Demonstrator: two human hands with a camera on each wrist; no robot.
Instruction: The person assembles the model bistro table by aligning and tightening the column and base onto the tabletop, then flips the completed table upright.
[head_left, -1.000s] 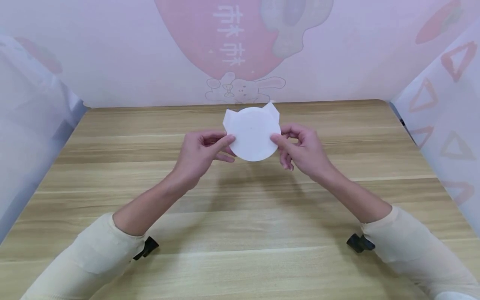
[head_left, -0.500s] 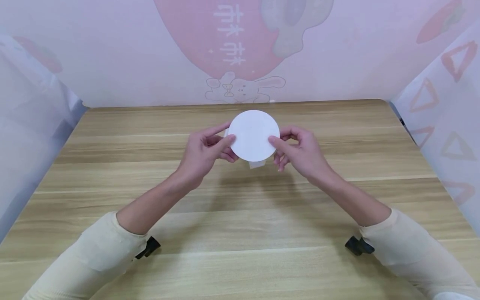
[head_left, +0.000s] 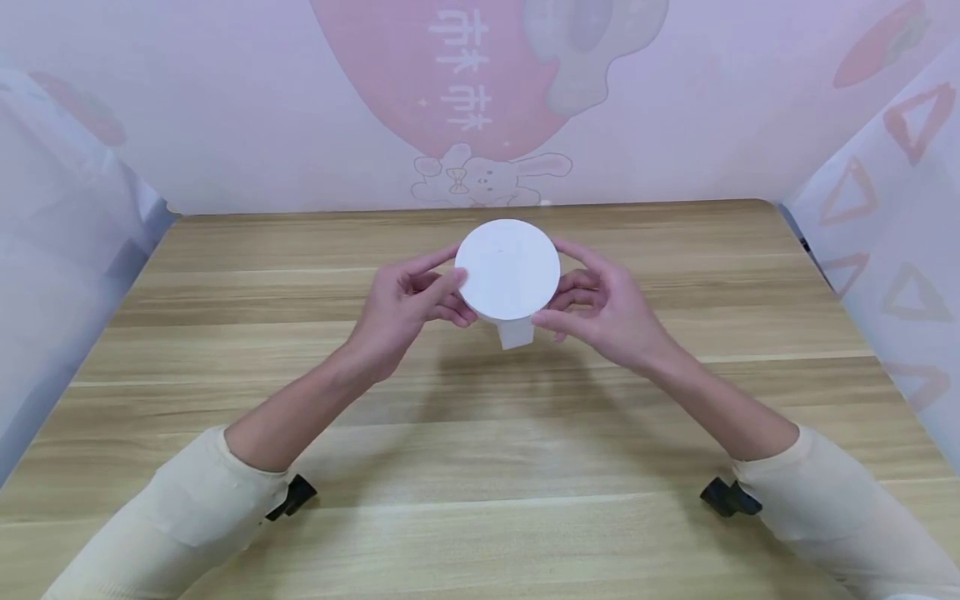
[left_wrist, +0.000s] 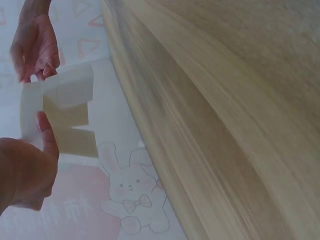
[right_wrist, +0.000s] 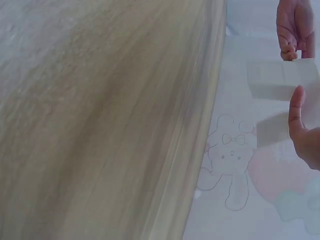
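Observation:
A white piece with a flat round top (head_left: 508, 271) and flat legs is held above the table, its disc facing up. One leg (head_left: 516, 333) shows below the front edge; several pale legs (left_wrist: 75, 87) stick out in the left wrist view. My left hand (head_left: 401, 312) pinches the left rim, thumb at the disc's edge and fingers underneath. On the other side my right hand (head_left: 611, 312) grips the rim, index finger along the back right edge and thumb at the front by the leg. In the right wrist view that thumb (right_wrist: 296, 107) crosses in front of the legs (right_wrist: 272, 75).
The wood-grain table (head_left: 480, 500) runs back to a pale pink panel (head_left: 262, 100) printed with a rabbit and characters. White printed sheets (head_left: 885, 233) stand at both sides. A black device (head_left: 292, 497) sits at the left sleeve, another (head_left: 729, 496) at the right.
The piece has turned over in the hands: two legs stood up behind the disc, now one hangs below its front edge. The right thumb slid from the disc's face down to its front edge.

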